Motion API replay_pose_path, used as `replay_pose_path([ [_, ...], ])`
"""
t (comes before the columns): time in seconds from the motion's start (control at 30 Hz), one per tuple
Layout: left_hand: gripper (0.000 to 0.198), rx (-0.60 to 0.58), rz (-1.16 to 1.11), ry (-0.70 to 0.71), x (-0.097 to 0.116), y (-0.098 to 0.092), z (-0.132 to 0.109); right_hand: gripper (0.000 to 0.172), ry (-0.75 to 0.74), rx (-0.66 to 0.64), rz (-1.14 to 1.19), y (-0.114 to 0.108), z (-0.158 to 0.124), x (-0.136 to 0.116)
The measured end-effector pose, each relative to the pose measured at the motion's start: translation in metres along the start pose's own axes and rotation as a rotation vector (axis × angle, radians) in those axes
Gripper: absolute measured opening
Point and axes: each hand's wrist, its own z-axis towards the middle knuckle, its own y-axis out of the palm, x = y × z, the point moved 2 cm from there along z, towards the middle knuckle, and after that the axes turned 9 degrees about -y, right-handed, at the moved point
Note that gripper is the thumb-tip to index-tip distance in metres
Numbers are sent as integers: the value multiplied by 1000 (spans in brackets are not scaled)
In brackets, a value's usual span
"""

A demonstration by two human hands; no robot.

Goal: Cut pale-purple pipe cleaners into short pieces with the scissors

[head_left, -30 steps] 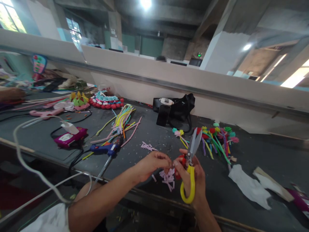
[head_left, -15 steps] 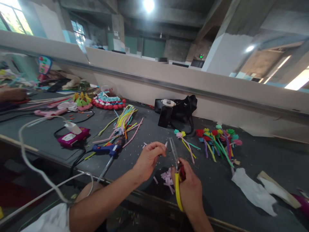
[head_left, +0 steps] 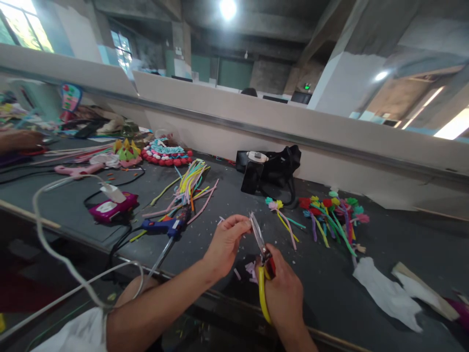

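Note:
My left hand (head_left: 227,239) pinches a small pale pink strip, now mostly hidden by its fingertips and the blades. My right hand (head_left: 284,288) is closed around scissors (head_left: 259,236) with yellow and red handles. Their tips meet the strip right at my left fingertips. Below, on the dark table, lies a small pile of cut pink pieces (head_left: 250,270), partly covered by my right hand. Beyond the scissors rests a small bunch of fuzzy-stem flowers (head_left: 274,205) with yellow, pink and teal heads.
A blue glue gun (head_left: 163,226) lies left of my hands, beside a bundle of coloured fuzzy stems (head_left: 192,181). A black bag (head_left: 282,166) sits against the partition. More flowers (head_left: 333,210) and a white cloth (head_left: 384,293) are at right. Another person's hand (head_left: 22,140) shows far left.
The scissors have moved left and tilted, bringing their blades to the pink strip at my left fingertips. My right hand moved slightly left with them; my left hand stayed nearly still.

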Motion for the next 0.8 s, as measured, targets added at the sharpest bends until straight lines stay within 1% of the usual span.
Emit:
replay_pose_path([
  [0.23, 4, 0, 0, -8, 0, 1, 0, 39, -47, 38, 31, 0, 0, -2],
  [0.47, 4, 6, -11, -31, 1, 2, -1, 38, -32, 20, 59, -1, 1, -5],
  [0.63, 5, 6, -13, -35, 0, 1, 0, 34, 2, -29, 93, -1, 0, -6],
  [0.8, 6, 1, -18, -33, -1, 1, -1, 36, 14, -39, 122, 0, 0, -4],
])
